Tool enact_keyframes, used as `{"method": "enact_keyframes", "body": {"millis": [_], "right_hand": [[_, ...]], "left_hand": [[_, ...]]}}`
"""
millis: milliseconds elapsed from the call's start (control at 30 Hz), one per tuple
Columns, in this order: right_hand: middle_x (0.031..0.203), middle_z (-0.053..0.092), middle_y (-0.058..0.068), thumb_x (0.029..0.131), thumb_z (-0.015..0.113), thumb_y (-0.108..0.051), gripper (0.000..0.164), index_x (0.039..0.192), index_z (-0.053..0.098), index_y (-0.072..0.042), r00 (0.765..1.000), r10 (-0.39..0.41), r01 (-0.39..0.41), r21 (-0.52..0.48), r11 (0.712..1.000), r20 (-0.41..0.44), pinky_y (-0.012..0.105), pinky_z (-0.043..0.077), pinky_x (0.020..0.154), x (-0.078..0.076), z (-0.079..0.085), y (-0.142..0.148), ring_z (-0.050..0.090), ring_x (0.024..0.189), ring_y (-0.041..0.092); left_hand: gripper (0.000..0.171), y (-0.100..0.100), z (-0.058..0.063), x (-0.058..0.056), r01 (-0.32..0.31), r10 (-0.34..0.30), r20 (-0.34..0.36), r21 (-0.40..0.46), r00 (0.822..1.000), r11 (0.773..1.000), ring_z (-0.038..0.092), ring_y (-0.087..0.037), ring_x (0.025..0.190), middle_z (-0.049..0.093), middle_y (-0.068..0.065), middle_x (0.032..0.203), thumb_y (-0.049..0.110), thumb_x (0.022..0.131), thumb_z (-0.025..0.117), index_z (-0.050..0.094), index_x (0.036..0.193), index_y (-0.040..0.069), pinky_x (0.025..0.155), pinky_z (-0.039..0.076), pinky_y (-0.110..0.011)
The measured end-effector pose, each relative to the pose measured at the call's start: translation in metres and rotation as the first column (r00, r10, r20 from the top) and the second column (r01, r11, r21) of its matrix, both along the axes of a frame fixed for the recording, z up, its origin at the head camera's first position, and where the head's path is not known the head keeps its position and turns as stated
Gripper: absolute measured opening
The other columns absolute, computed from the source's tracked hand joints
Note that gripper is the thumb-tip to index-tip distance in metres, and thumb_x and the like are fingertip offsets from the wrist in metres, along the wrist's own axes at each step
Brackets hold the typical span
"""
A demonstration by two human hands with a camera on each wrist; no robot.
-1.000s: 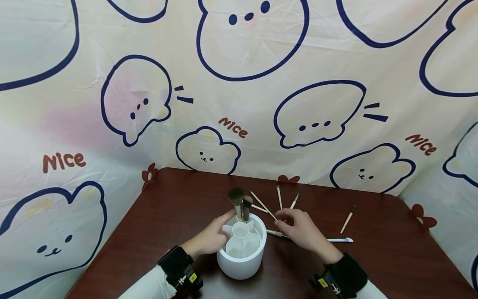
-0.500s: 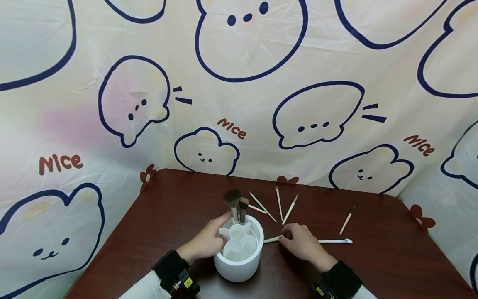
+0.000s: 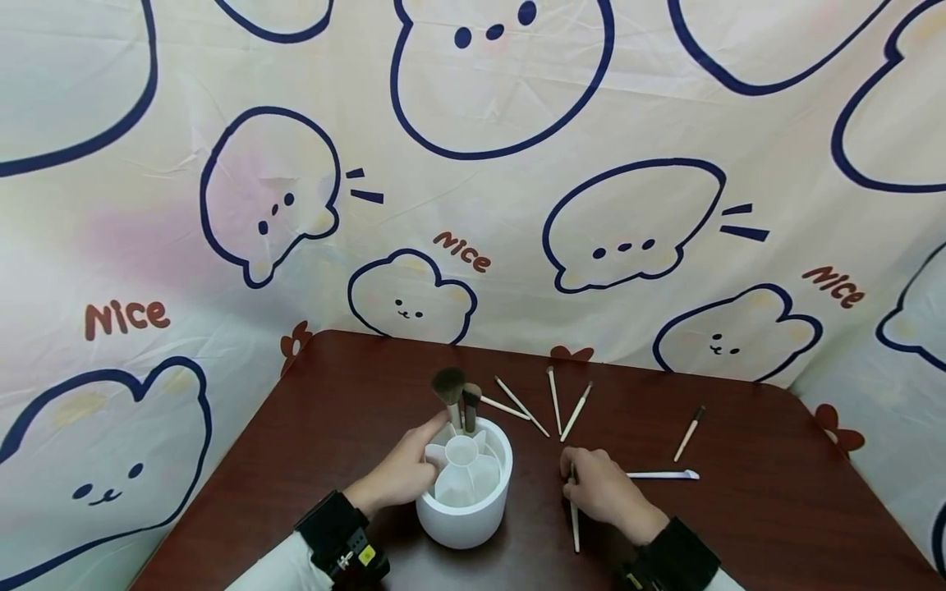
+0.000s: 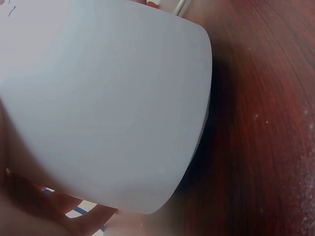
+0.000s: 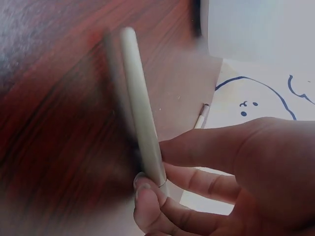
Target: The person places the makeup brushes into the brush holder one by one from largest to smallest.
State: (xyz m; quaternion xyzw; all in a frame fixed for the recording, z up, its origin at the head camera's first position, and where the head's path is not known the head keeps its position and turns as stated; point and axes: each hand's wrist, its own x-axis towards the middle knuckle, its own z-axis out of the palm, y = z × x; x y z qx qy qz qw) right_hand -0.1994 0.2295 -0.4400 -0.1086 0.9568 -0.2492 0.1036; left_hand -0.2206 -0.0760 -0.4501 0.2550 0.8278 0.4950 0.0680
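My left hand (image 3: 399,468) grips the side and rim of a white round brush holder (image 3: 464,527) with petal-shaped compartments. In the left wrist view the holder's smooth wall (image 4: 118,98) fills much of the picture, with fingers behind it. A large fluffy makeup brush (image 3: 448,386) and a smaller dark one (image 3: 471,397) stand bristles up at its far side. To the right, my right hand (image 3: 608,490) pinches a makeup brush between thumb and fingers. Its pale handle (image 5: 141,105) points toward the body, low over the table; the bristle end is hidden by the hand.
Several thin brushes lie beyond the hands, among them one pale brush (image 3: 555,400) and another (image 3: 576,410). A white stick-like tool (image 3: 668,475) lies right of my right hand, and a short brush (image 3: 689,433) farther right. A patterned cloth (image 3: 510,205) hangs behind the table (image 3: 355,386).
My right hand has come down toward me, taken hold of the brush beside the holder and swung its handle round toward the body. The holder has shifted slightly left with my left hand.
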Motion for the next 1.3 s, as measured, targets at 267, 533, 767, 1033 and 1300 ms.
{"method": "enact_keyframes", "body": {"millis": [267, 533, 767, 1033, 1300], "right_hand": [[0.061, 0.046, 0.003, 0.081, 0.06, 0.002, 0.014, 0.085, 0.053, -0.009, 0.994, 0.029, -0.036, -0.064, 0.997, -0.107, 0.029, 0.033, 0.047, 0.0, 0.018, 0.001, 0.039, 0.049, 0.014], [0.074, 0.058, -0.001, 0.082, 0.066, -0.004, 0.024, 0.099, 0.049, -0.007, 0.939, -0.038, -0.031, -0.193, 0.981, -0.342, 0.028, 0.045, 0.054, 0.007, 0.072, -0.004, 0.053, 0.065, 0.011], [0.082, 0.064, -0.005, 0.084, 0.068, -0.014, 0.044, 0.121, 0.045, -0.01, 0.861, -0.117, -0.058, -0.324, 0.944, -0.496, 0.027, 0.049, 0.062, 0.006, 0.099, -0.015, 0.057, 0.072, 0.009], [0.087, 0.064, 0.002, 0.086, 0.066, -0.013, 0.028, 0.112, 0.059, -0.009, 0.839, -0.141, -0.131, -0.446, 0.885, -0.526, 0.025, 0.049, 0.063, 0.006, 0.118, -0.035, 0.059, 0.076, 0.013], [0.084, 0.064, 0.008, 0.091, 0.06, -0.015, 0.016, 0.104, 0.06, -0.006, 0.826, -0.15, -0.206, -0.539, 0.817, -0.544, 0.026, 0.051, 0.061, -0.005, 0.115, -0.04, 0.062, 0.073, 0.019]], "left_hand": [[0.083, 0.001, 0.002, 0.001, -0.002, 0.002, 0.018, 0.012, 1.0, 1.0, 0.031, -0.017, 0.122, 0.028, -0.008, 0.148, -0.012, 0.069, 0.04, 0.023, 0.147, 0.01, 0.101, 0.028, -0.049], [0.082, 0.009, 0.001, 0.002, -0.038, 0.037, 0.006, 0.033, 0.999, 0.999, 0.037, -0.019, 0.117, 0.031, -0.01, 0.146, -0.012, 0.069, 0.04, 0.024, 0.147, 0.008, 0.098, 0.032, -0.047], [0.082, 0.015, 0.001, -0.003, -0.07, 0.07, -0.004, 0.029, 0.998, 0.997, 0.032, -0.015, 0.124, 0.034, -0.013, 0.145, -0.009, 0.067, 0.041, 0.025, 0.146, 0.005, 0.1, 0.031, -0.046], [0.084, 0.025, 0.001, -0.009, -0.124, 0.124, 0.01, 0.042, 0.992, 0.991, 0.035, -0.015, 0.123, 0.039, -0.008, 0.142, -0.009, 0.066, 0.043, 0.028, 0.146, 0.011, 0.097, 0.034, -0.045], [0.08, 0.033, 0.002, -0.008, -0.177, 0.178, -0.01, 0.049, 0.984, 0.983, 0.04, -0.015, 0.118, 0.046, -0.008, 0.136, -0.008, 0.068, 0.042, 0.031, 0.144, 0.016, 0.094, 0.037, -0.044]]}}
